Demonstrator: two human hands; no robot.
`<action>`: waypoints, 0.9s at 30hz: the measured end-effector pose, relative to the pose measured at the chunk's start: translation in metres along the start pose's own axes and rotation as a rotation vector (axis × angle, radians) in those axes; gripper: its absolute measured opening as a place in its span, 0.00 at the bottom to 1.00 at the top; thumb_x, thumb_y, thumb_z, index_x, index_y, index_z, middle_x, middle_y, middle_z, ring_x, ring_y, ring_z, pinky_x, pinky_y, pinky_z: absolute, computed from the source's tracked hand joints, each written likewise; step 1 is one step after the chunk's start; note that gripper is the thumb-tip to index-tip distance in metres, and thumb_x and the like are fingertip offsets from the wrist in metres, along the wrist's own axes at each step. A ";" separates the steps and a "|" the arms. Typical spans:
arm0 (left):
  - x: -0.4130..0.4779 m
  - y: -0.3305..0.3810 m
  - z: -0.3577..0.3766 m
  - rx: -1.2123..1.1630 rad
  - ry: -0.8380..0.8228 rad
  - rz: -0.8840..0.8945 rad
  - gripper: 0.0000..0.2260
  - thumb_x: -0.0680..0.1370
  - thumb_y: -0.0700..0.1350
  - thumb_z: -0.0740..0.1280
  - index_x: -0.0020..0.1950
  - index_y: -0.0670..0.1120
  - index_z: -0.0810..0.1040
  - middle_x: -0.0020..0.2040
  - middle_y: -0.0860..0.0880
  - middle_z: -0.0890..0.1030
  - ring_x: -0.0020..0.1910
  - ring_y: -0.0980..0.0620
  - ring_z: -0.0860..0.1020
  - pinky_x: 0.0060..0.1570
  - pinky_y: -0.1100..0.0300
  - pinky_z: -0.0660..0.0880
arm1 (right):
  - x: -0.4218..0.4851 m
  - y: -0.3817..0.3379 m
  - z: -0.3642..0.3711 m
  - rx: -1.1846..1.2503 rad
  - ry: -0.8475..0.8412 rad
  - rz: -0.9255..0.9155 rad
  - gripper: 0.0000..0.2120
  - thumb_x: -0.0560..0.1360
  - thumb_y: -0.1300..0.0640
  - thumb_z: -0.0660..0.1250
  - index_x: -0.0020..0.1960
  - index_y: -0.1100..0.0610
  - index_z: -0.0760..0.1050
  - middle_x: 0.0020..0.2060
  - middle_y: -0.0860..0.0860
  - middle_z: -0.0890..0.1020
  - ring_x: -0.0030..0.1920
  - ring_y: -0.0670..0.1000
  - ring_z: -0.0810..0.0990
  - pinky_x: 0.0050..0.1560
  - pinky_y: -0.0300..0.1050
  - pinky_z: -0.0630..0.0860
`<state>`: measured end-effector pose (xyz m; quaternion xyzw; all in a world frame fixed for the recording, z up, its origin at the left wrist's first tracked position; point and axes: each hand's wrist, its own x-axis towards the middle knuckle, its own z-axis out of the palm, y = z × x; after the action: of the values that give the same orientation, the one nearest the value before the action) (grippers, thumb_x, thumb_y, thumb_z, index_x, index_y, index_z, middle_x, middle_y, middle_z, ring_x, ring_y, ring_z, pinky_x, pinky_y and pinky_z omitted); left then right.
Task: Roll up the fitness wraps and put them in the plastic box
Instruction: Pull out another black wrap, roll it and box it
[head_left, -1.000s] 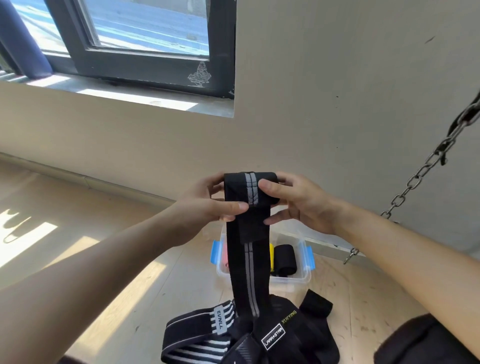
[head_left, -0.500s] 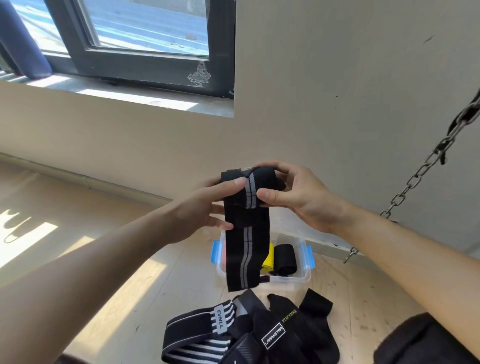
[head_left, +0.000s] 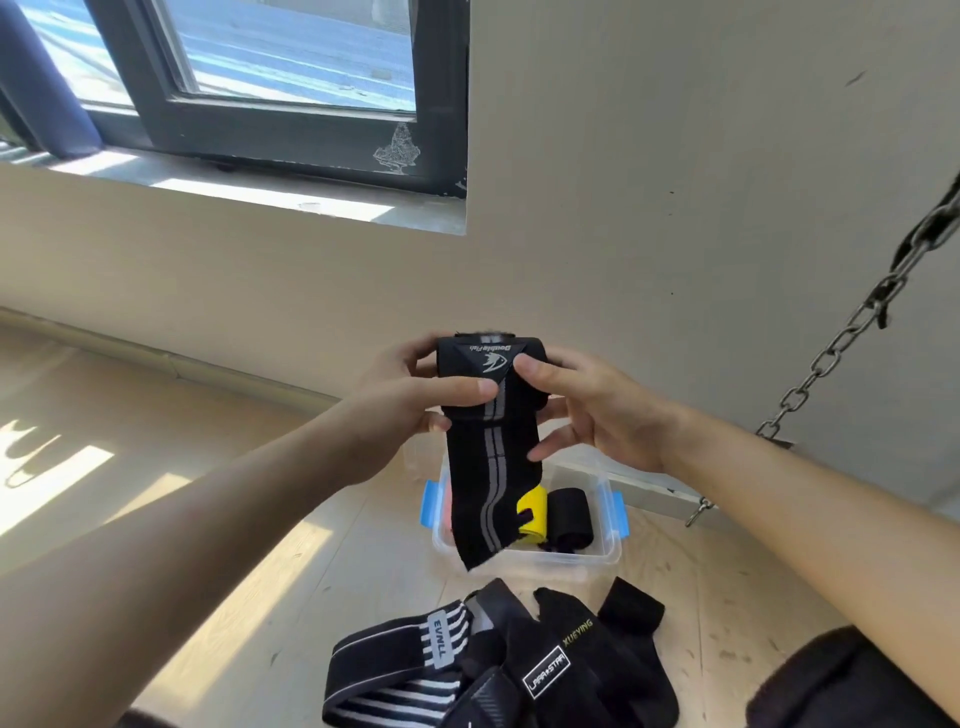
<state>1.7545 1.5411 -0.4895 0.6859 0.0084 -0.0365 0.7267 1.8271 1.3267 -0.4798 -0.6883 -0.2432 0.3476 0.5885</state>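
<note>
rolling: you hold the black wrap (head_left: 488, 364) up w/ both hands, so its loose tail hangs straight, down across the plastic box (head_left: 608, 553) in view.
left hand (head_left: 410, 400): fingers curled behind the roll, thumb clamped on its front, prob. to stop it unwinding.
right hand (head_left: 592, 415): thumb & fingers pinch the roll's other end; lower fingers spread apart by the tail.
box: yellow roll (head_left: 532, 512) & black roll (head_left: 569, 514) lie inside, side by side.
pile (head_left: 519, 660): unrolled wraps on the floor (head_left: 363, 571) just beside the box, near for reach.
</note>
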 end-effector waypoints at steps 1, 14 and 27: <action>0.000 -0.001 0.000 0.008 0.007 0.013 0.24 0.69 0.42 0.77 0.65 0.48 0.80 0.54 0.46 0.85 0.48 0.48 0.85 0.37 0.61 0.77 | 0.000 0.000 0.001 0.021 0.007 0.004 0.21 0.76 0.42 0.67 0.66 0.49 0.77 0.57 0.55 0.83 0.54 0.63 0.83 0.43 0.53 0.84; -0.004 -0.003 -0.002 0.092 -0.123 -0.178 0.23 0.71 0.56 0.75 0.66 0.56 0.79 0.59 0.47 0.85 0.55 0.44 0.85 0.41 0.55 0.78 | 0.004 0.004 -0.002 0.132 0.064 -0.107 0.25 0.74 0.59 0.73 0.70 0.56 0.72 0.60 0.58 0.83 0.58 0.57 0.84 0.44 0.49 0.83; -0.001 0.000 0.000 0.087 -0.020 -0.152 0.24 0.70 0.54 0.74 0.65 0.51 0.80 0.52 0.50 0.84 0.50 0.48 0.84 0.38 0.59 0.78 | 0.005 0.012 0.000 -0.069 0.090 -0.168 0.34 0.71 0.68 0.76 0.71 0.48 0.70 0.64 0.53 0.78 0.57 0.56 0.84 0.49 0.57 0.84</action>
<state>1.7534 1.5415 -0.4897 0.7139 0.0518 -0.0987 0.6914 1.8296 1.3278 -0.4923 -0.7003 -0.2853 0.2569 0.6019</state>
